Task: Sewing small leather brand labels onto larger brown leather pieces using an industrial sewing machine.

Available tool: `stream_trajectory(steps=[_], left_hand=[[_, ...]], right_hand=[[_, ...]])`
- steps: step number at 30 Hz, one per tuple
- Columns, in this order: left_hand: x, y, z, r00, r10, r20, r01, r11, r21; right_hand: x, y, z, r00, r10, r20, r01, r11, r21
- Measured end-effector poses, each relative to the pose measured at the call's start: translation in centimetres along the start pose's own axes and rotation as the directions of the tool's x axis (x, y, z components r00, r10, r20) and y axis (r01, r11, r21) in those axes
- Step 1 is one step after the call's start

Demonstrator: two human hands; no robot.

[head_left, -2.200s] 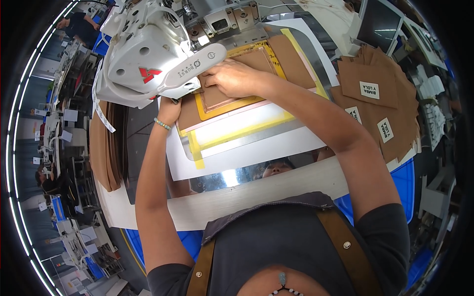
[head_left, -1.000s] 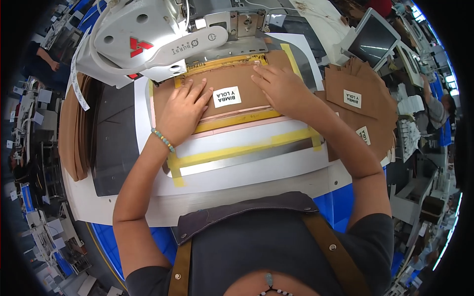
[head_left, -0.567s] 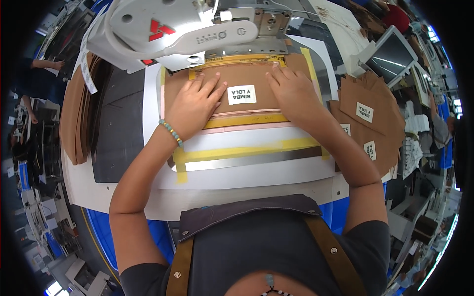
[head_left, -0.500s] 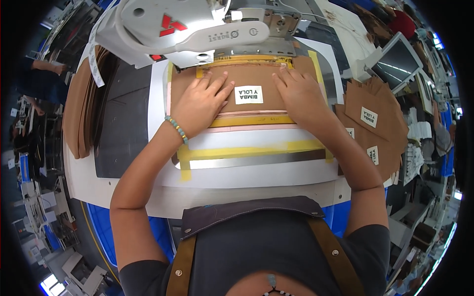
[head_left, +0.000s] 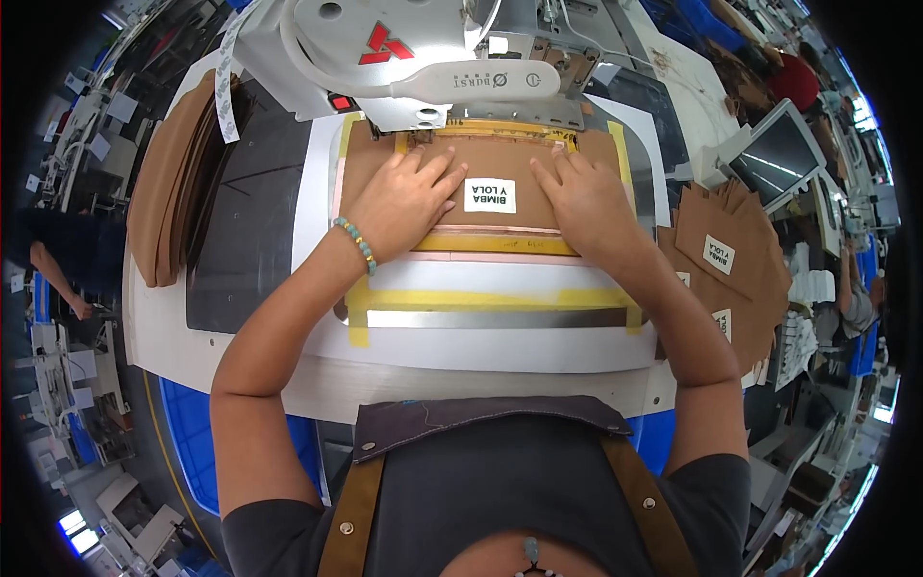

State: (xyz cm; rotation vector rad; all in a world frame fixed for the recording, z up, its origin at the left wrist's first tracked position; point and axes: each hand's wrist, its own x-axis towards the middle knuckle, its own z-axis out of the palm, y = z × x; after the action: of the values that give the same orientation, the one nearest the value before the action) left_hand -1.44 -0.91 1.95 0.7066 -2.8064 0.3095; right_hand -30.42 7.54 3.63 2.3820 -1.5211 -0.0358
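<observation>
My left hand (head_left: 402, 200), with a beaded bracelet, lies palm down on the left part of a brown panel (head_left: 498, 159), fingers apart and tips near its top edge. My right hand (head_left: 588, 204) rests likewise on the right part. Between them the panel bears a white rectangular label (head_left: 489, 195). A yellow template frame (head_left: 495, 242) shows along the panel's top and bottom, over pale pink strips and a taped sheet. The white sewing machine (head_left: 356, 29) stands just beyond my fingertips, its metal clamp (head_left: 519, 113) along the top edge.
A stack of brown pieces (head_left: 168, 183) stands at the left on a dark plate (head_left: 236, 284). Fanned labelled pieces (head_left: 731, 221) lie at right below a screen (head_left: 769, 154). Blue bins (head_left: 192, 433) sit under the table edge. Co-workers (head_left: 62, 255) are at both sides.
Both hands have come from beneath the machine head to lie spread on the panel, and the label now shows between them. In the last second they stayed put while the view shifted slightly.
</observation>
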Motion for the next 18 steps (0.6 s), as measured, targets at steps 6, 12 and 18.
stream_trajectory(steps=[6, 12, 18], left_hand=[[0.0, 0.4, 0.1, 0.996, -0.055, 0.064, 0.056, 0.998, -0.023], [0.4, 0.5, -0.2, 0.990, -0.037, 0.135, 0.055, 0.990, -0.129], [0.8, 1.0, -0.2, 0.998, 0.001, 0.059, 0.010, 0.983, -0.185]], right_hand=[[0.3, -0.3, 0.4, 0.999, -0.023, -0.043, 0.024, 1.000, 0.004], [1.3, -1.2, 1.0, 0.993, -0.039, -0.114, 0.046, 0.997, 0.055], [2.6, -2.1, 1.1, 0.983, -0.060, -0.175, 0.072, 0.996, 0.058]])
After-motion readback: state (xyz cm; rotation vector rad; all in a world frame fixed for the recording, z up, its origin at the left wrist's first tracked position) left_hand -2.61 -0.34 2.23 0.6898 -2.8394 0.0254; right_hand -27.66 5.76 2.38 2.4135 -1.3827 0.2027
